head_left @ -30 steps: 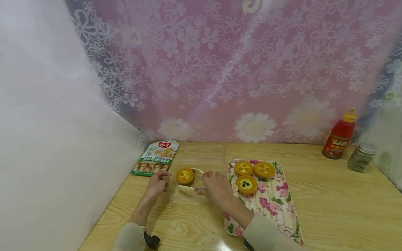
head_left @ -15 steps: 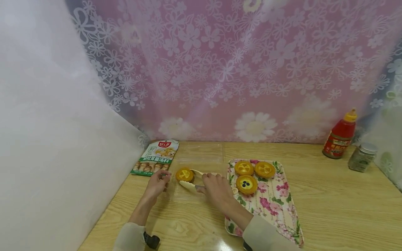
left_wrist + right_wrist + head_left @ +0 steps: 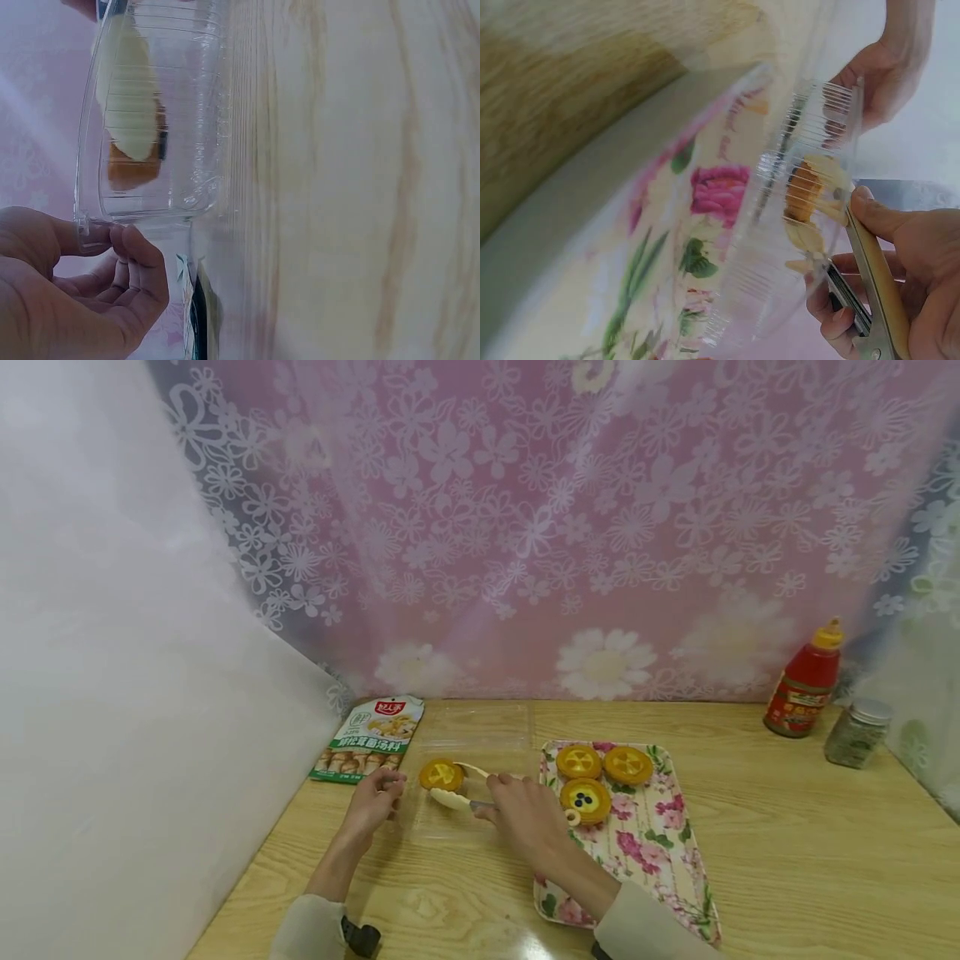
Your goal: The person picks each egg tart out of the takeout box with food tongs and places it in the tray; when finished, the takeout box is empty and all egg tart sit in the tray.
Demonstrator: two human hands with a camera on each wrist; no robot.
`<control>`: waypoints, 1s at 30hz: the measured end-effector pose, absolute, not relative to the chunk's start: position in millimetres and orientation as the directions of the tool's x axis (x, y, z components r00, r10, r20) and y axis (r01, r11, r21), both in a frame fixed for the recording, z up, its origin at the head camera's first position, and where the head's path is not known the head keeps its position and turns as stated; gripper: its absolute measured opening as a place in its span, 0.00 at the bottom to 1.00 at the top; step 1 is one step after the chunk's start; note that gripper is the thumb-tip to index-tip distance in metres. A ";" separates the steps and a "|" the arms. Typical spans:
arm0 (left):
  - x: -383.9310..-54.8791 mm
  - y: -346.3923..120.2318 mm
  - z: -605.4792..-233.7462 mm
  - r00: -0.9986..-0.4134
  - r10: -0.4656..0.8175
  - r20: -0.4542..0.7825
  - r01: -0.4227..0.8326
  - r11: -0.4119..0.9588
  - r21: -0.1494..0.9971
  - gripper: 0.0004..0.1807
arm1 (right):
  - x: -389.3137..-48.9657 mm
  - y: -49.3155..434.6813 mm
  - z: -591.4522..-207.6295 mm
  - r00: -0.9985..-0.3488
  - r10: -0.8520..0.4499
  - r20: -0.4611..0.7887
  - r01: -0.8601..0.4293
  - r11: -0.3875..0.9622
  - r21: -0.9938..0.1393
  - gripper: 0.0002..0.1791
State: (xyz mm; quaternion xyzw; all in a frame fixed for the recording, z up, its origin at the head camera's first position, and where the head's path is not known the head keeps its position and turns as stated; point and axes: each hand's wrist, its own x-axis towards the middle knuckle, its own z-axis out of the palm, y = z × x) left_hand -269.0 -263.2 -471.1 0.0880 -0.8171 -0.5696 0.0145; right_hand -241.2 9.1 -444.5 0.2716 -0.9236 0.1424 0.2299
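Note:
My left hand (image 3: 372, 802) pinches the rim of a clear plastic box (image 3: 187, 169) at its left side, thumb and forefinger on the edge in the left wrist view. Inside the box, towards its left end, lies a round golden egg tart (image 3: 440, 774) with a yellow patterned top. My right hand (image 3: 527, 818) grips tongs (image 3: 450, 799) with cream-coloured heads and metal handles. Their heads reach into the box, one on the far side and one on the near side of the tart; whether both touch it I cannot tell. The box's hinged lid (image 3: 476, 727) lies back behind it.
On the right, a floral tray (image 3: 652, 860) carries two patterned tarts (image 3: 628, 765) and one tart with dark berries (image 3: 585, 801). A green-white food pouch (image 3: 367, 739) lies behind my left hand. A red sauce bottle (image 3: 802, 689) and a spice jar (image 3: 858, 732) stand back right.
The near head of the tongs has swung in towards the tart, narrowing the gap between the heads. My left hand stays at the box's rim.

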 end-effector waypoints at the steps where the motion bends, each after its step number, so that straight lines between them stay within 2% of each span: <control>1: -268.9 -263.3 -471.2 -0.984 -0.160 -0.077 -0.128 0.335 0.933 0.13 | -239.8 11.0 -442.8 -0.748 -0.437 0.500 -0.569 0.810 -0.144 0.20; 11: -269.1 -263.5 -471.0 -0.982 -0.171 -0.081 -0.134 0.322 0.937 0.13 | -224.4 39.7 -424.8 -0.773 -0.404 0.489 -0.560 0.797 -0.227 0.23; 20: -267.9 -264.9 -470.1 -0.982 -0.170 -0.077 -0.130 0.329 0.935 0.13 | -208.3 71.0 -420.6 -0.825 -0.370 0.427 -0.508 0.817 -0.273 0.26; 27: -268.6 -265.5 -469.8 -0.983 -0.167 -0.081 -0.133 0.331 0.934 0.14 | -199.8 93.3 -416.8 -0.813 -0.350 0.465 -0.505 0.822 -0.264 0.25; 30: -268.8 -265.4 -470.3 -0.982 -0.171 -0.084 -0.137 0.332 0.933 0.14 | -195.7 101.0 -416.7 -0.831 -0.328 0.450 -0.483 0.826 -0.290 0.26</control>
